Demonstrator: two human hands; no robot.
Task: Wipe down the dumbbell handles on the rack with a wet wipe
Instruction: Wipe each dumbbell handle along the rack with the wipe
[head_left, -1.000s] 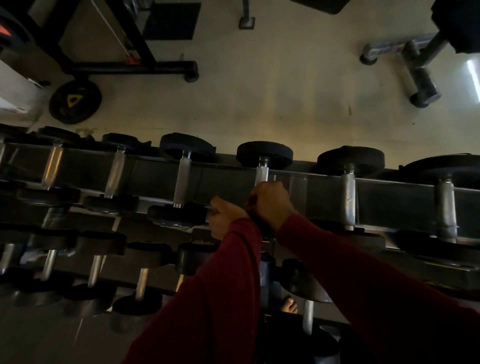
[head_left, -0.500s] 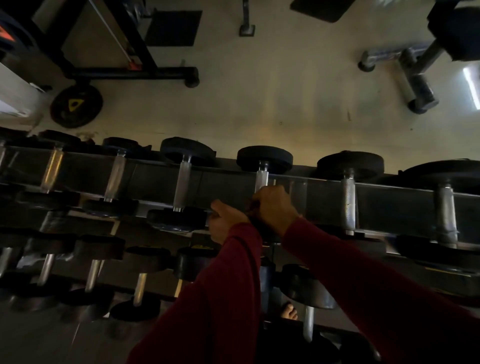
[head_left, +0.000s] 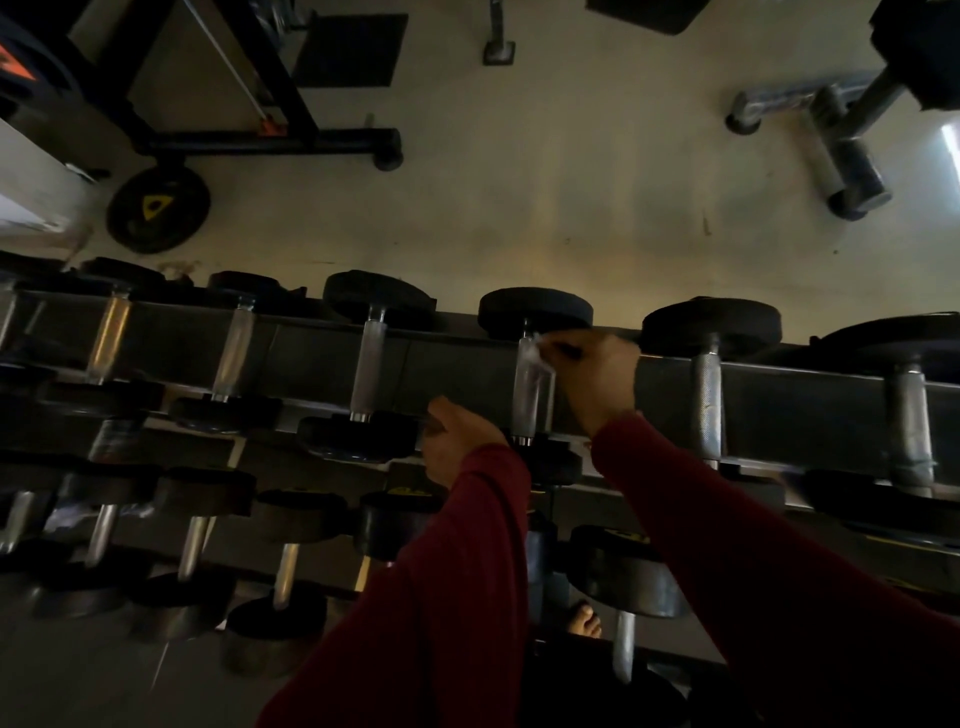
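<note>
On the top tier of the rack (head_left: 457, 364), the handle (head_left: 530, 395) is a pale knurled steel bar between black round heads, and a thin whitish wipe (head_left: 537, 358) lies against its upper part, pinched there by the fingers (head_left: 558, 349) of the right hand (head_left: 597, 379). The left hand (head_left: 457, 441) sits at the near head just left of that handle, its fingers curled, though whether they grip anything I cannot tell. Dim light blurs the lower tiers, and red sleeves (head_left: 441, 597) hide the dumbbells behind them.
</note>
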